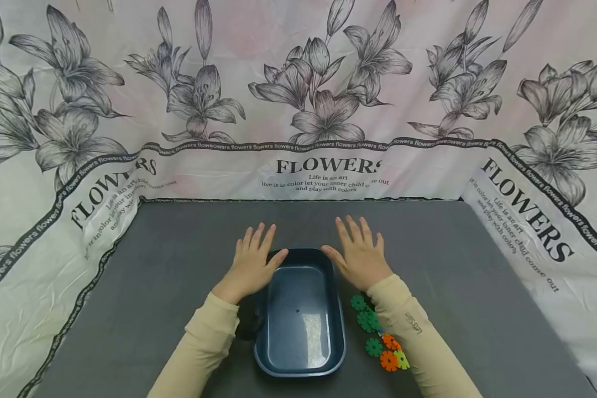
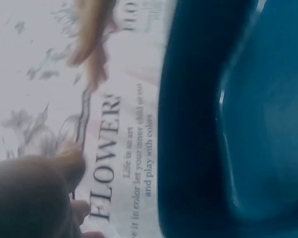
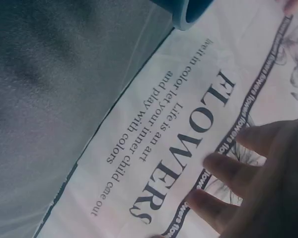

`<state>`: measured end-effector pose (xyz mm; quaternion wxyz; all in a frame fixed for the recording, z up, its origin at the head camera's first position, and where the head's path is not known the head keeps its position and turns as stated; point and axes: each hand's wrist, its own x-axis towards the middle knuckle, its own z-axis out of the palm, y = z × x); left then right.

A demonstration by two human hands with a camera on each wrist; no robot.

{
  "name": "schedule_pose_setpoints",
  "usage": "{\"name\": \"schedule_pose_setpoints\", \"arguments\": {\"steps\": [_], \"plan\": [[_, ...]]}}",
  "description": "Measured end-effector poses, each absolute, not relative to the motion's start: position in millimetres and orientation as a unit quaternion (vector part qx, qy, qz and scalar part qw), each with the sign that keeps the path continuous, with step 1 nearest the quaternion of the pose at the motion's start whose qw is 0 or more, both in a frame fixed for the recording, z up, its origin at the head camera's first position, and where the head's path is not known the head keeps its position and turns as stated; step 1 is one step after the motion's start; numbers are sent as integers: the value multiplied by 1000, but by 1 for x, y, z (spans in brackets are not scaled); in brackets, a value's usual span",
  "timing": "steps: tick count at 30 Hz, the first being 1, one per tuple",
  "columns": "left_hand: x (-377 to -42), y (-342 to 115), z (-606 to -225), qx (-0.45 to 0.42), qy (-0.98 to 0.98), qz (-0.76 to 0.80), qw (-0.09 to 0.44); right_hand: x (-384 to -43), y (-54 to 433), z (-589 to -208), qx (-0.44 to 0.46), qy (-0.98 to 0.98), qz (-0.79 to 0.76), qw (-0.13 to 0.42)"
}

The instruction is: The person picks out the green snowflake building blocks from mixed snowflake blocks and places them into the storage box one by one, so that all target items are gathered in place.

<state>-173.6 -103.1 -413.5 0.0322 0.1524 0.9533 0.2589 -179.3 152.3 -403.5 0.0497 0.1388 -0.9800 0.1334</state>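
Note:
A blue rectangular plastic basin lies on the grey tabletop between my forearms, its long side running away from me. My left hand is beside its far left corner, fingers spread, the thumb tip over the rim in the head view. To the right of the far end is my right hand, also spread and holding nothing. Notched plastic discs lie right of the basin, partly hidden by my right sleeve: several green discs, orange discs and a yellow-green disc. The left wrist view shows the basin wall close up.
A dark object, hard to make out, sits under my left wrist against the basin's left side. White floral cloth printed with lettering borders the grey tabletop at the back and both sides.

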Motion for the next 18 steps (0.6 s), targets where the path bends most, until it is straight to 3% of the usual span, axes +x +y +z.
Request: {"name": "schedule_pose_setpoints", "arguments": {"steps": [4,8,12,18], "plan": [[-172,-123,-426,140,905,378,133,-162,167,-405,150,-977,146,29],[-164,-140,-450,100,839,499,191,-140,188,-410,169,-975,147,0],[-156,-144,-479,87,793,571,196,-125,207,-420,210,-968,129,-38],[-144,-138,-504,79,741,648,155,-122,220,-443,264,-955,123,-52]]}}
